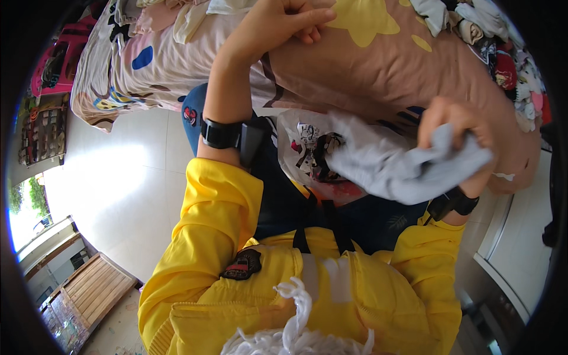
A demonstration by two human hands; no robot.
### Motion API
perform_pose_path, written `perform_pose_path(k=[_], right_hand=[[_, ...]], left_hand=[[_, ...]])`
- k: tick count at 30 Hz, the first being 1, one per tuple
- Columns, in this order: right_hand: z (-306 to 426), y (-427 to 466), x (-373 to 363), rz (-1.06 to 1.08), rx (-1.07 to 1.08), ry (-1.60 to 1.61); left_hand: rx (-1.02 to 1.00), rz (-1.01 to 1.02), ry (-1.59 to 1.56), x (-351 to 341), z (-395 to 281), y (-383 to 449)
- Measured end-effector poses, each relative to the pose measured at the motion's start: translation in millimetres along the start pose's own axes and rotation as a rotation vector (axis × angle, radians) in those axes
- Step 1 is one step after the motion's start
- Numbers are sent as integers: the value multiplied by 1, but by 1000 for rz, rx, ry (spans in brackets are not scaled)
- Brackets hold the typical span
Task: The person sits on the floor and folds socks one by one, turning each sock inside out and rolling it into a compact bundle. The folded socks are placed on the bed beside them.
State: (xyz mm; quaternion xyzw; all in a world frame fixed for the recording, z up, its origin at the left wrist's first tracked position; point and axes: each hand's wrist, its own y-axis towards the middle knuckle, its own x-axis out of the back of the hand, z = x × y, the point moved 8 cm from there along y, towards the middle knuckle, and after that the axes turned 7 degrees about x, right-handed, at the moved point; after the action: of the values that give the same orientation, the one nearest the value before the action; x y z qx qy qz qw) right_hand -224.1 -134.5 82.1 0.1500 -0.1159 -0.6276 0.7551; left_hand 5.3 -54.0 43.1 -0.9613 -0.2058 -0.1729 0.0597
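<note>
My right hand [455, 117] grips a light grey cloth garment [399, 171], which is blurred and hangs out to the left. Part of the garment covers the right side of a clear plastic bag [288, 133] between my knees. Inside the bag lie dark, white and red printed cloth items [326, 151]. At the top of the view, my left hand [299, 20] is over the bedspread [355, 66], thumb stretched out and other fingers bent. Nothing shows in it. A black strap with a device [228, 135] sits around each wrist.
Light-coloured clothes [177, 17] lie on the bed at upper left. A pile of mixed clothes [506, 66] lies at its right. A pink plastic chair [62, 57] and a shoe rack [44, 133] stand far left. At lower left is a wooden slatted panel [95, 286].
</note>
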Motion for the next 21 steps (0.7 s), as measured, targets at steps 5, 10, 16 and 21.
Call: perform_pose_path(k=[5, 10, 16, 21], right_hand=[[-96, 14, -39, 398, -310, -401], [-216, -30, -74, 513, -655, -844], [-255, -63, -86, 555, -1008, -1010], [-302, -63, -150, 621, -622, -974]], left_hand=[[91, -43, 1, -3, -5, -4], [63, -57, 17, -3, -9, -5], [23, -51, -51, -4, -4, -3], [-19, -33, -63, -6, -2, -1]])
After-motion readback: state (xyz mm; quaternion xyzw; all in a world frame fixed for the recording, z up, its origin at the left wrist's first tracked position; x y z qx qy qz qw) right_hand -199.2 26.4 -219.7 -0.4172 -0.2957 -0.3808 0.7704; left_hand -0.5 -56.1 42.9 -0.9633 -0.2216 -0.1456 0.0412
